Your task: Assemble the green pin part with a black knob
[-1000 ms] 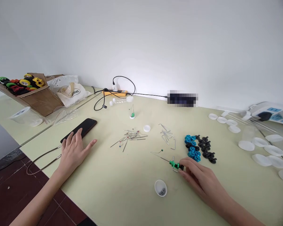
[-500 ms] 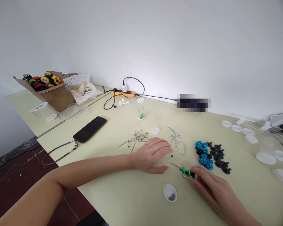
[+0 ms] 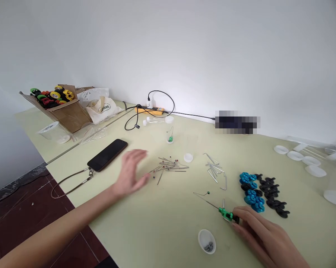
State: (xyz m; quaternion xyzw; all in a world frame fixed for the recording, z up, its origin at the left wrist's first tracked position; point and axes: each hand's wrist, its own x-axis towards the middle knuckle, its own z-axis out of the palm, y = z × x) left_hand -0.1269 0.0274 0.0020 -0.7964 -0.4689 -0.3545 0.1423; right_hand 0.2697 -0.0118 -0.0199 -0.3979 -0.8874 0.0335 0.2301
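"While you've got the feed up, what do the hands have hold of?"

"From my end, the right hand (image 3: 264, 232) is nearly closed, thumb and fingers pinching the black end of a green part (image 3: 225, 214). That part is at the near right of the table (image 3: 162, 227); whether it rests on the surface, I can't tell. A thin metal rod (image 3: 212, 205) runs out of it to the left, and a bent wire (image 3: 199, 194) at the tip turns back toward a dark bead (image 3: 208, 192)."

"And the left?"

"I've got the left hand (image 3: 130, 173) blurred, thumb and fingers spread well apart, nothing visible in its grasp. It's between the phone (image 3: 108, 155) and the scattered metal pins (image 3: 169, 166)."

"What's around the green part?"

"Nearer the camera, I see a white cup (image 3: 203, 237) with small metal pieces (image 3: 209, 246) inside. Farther off, bent metal keys (image 3: 215, 169) lie loosely piled; to the right, blue parts (image 3: 251, 196) and black parts (image 3: 272, 195) sit side by side."
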